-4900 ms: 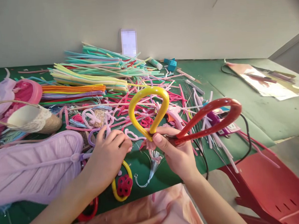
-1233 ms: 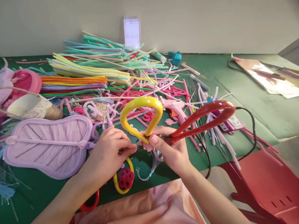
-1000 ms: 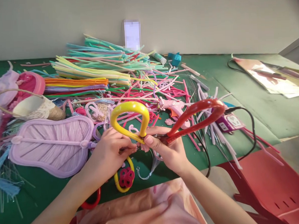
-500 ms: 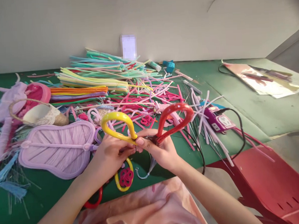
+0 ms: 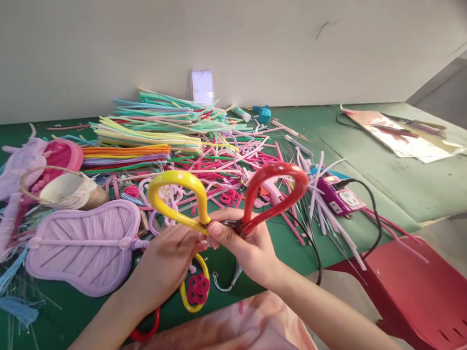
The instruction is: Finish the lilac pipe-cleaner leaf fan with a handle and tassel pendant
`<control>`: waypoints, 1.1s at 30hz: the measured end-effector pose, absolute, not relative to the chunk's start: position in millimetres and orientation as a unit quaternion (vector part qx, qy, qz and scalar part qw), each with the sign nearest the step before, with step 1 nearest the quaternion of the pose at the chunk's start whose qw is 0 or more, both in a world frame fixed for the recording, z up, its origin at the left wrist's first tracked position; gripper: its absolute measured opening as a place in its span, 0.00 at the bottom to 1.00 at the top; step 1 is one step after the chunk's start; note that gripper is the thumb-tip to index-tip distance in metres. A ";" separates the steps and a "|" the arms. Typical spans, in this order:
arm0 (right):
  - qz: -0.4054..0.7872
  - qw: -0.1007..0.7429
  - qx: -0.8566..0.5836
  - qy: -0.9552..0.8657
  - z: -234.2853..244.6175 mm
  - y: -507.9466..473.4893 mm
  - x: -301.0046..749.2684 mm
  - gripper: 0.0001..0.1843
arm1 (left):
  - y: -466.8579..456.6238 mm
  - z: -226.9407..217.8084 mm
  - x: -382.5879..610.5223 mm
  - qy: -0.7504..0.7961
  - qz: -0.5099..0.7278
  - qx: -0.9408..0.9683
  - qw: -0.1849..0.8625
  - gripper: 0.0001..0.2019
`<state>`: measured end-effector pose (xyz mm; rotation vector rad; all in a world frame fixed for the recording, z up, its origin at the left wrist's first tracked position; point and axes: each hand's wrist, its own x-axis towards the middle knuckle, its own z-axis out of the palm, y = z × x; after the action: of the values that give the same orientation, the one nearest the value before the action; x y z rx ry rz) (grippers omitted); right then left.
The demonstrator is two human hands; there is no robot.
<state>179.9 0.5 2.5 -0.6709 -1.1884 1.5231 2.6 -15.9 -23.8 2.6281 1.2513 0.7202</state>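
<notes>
A pair of scissors (image 5: 295,192) with one yellow and one red looped handle is held upside down, loops upward and spread apart. My right hand (image 5: 257,252) is closed around it near the pivot, thumb pressed on the metal. Close against it, my left hand (image 5: 167,259) has its fingers curled in a pinch below the yellow loop. A pale pink bit shows at the fingertips, but what the left hand grips is mostly hidden. Below lies another yellow loop handle (image 5: 184,297) with a magenta pipe-cleaner flower (image 5: 198,288) over it. A red loop (image 5: 148,333) shows beside my left forearm.
Bundles of pipe cleaners (image 5: 145,132) and loose pink pieces cover the back of the green table. A lilac fan shape (image 5: 84,248) and a small basket (image 5: 62,192) lie left. Right are a purple power strip (image 5: 340,195), a cable and a red chair (image 5: 419,280).
The scissors' loops have spread slightly wider apart, and the yellow one has moved left. Both hands stay together. The whole view has tilted up a little, so the table sits lower.
</notes>
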 end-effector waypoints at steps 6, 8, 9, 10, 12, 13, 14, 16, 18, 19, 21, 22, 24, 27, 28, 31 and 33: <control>0.614 0.604 -0.312 -0.402 3.3 -1.2 166.8 0.07 | -19.1 -21.5 7.1 0.434 0.274 0.858 0.015 0.07; 0.596 0.633 -0.326 -0.371 2.1 -2.7 162.9 0.08 | -20.3 -20.2 7.6 0.434 0.276 0.857 -0.014 0.05; 0.589 0.640 -0.331 -0.365 1.5 -3.5 161.7 0.08 | -20.8 -19.7 7.7 0.432 0.273 0.859 -0.027 0.05; 0.585 0.644 -0.331 -0.366 1.0 -4.3 161.5 0.08 | -21.1 -19.2 7.8 0.431 0.271 0.860 -0.038 0.04; 0.592 0.635 -0.308 -0.388 1.1 -4.9 164.4 0.06 | -21.0 -18.3 7.6 0.429 0.273 0.859 -0.050 0.05; 0.603 0.622 -0.287 -0.409 2.1 -4.4 167.5 0.05 | -20.7 -17.7 7.3 0.430 0.279 0.857 -0.050 0.06; 0.616 0.602 -0.263 -0.435 3.7 -3.2 171.5 0.04 | -20.2 -17.1 6.9 0.432 0.283 0.855 -0.049 0.07; 0.639 0.550 -0.220 -0.491 9.0 1.2 180.8 0.03 | -19.4 -15.6 6.0 0.434 0.287 0.852 -0.046 0.09; 0.657 0.499 -0.185 -0.534 15.8 7.0 188.4 0.04 | -19.0 -13.4 5.4 0.433 0.279 0.856 -0.036 0.10; 0.664 0.484 -0.177 -0.542 19.1 9.9 190.6 0.04 | -19.1 -11.7 5.5 0.433 0.279 0.857 -0.030 0.09; 0.667 0.502 -0.180 -0.520 25.2 14.7 191.4 0.04 | -20.4 -6.1 6.8 0.435 0.294 0.851 -0.005 0.07; 0.661 0.533 -0.192 -0.491 28.0 16.4 190.3 0.05 | -21.6 -2.1 7.9 0.440 0.307 0.844 0.010 0.05; 0.633 0.609 -0.231 -0.417 33.4 18.6 186.7 0.06 | -25.1 7.8 10.7 0.450 0.334 0.828 0.026 0.03; 0.593 0.677 -0.276 -0.338 41.6 19.1 183.7 0.14 | -31.6 22.4 14.3 0.454 0.359 0.816 0.009 0.02; 0.587 0.681 -0.286 -0.332 44.1 18.6 183.9 0.16 | -33.6 25.8 14.9 0.451 0.362 0.816 0.001 0.02; 0.573 0.672 -0.301 -0.361 49.6 15.8 186.2 0.18 | -37.3 30.1 15.7 0.448 0.359 0.819 0.002 0.02; 0.557 0.671 -0.296 -0.390 51.3 12.8 185.6 0.17 | -37.9 29.8 16.5 0.452 0.355 0.818 0.008 0.02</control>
<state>185.6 12.8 51.3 -0.6660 -0.8785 1.2543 16.5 -37.9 29.8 2.5580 1.4125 1.1084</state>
